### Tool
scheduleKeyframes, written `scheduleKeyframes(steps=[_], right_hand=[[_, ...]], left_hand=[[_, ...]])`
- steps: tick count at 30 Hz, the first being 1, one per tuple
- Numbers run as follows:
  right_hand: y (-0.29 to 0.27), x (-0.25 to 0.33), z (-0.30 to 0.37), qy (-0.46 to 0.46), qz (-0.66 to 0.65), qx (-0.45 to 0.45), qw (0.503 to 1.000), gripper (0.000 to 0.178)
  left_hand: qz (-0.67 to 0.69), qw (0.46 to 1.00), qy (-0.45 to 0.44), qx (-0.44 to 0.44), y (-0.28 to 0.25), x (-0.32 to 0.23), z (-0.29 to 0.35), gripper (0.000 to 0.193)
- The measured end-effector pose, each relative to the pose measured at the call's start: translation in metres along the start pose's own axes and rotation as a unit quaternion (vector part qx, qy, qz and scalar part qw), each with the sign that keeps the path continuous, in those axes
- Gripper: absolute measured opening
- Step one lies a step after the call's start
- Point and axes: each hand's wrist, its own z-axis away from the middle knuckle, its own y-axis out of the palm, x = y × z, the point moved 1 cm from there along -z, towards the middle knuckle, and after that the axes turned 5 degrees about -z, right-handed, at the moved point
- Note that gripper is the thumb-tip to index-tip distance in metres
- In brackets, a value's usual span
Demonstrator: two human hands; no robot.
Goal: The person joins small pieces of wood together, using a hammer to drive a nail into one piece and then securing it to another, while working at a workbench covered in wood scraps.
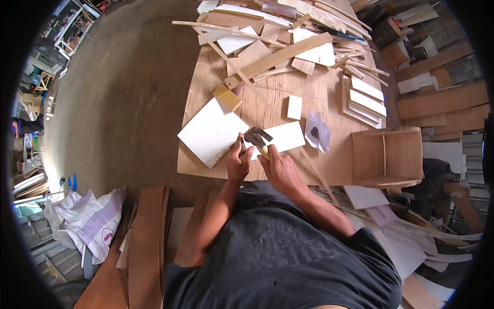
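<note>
My right hand (282,174) is wrapped round the pale handle of a claw hammer (257,136), whose dark metal head is just beyond my fingers. Close beside the hammer head, my left hand (238,161) has its fingers drawn together; what they pinch is hidden or too small to name. Under and around the hands lie a square white board (208,131), turned cornerwise, and a white rectangular board (284,138). A crumpled clear plastic bag (317,133) with a small dark heap in it rests right of the hammer. Beyond sits a small white block (294,107).
Loose wood strips and offcuts (278,51) are heaped across the table's (203,82) far part. White boards (365,102) are stacked at its right edge, near an open wooden box (387,157). A yellowish block (227,98) touches the square board. Brown panels (146,247) and a white sack (92,221) stand at left.
</note>
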Motion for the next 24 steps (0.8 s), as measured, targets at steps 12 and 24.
scheduleKeyframes(steps=[12,24], right_hand=[[0.0,0.006,0.006,-0.06,-0.036,-0.057,0.996,0.031],[0.014,-0.016,-0.001,-0.034,0.032,-0.034,0.998,0.038]], left_hand=[[-0.019,1.0,0.022,-0.009,0.001,0.003,-0.001,0.067],[-0.008,1.0,0.011,-0.005,0.002,-0.004,0.0,0.067]])
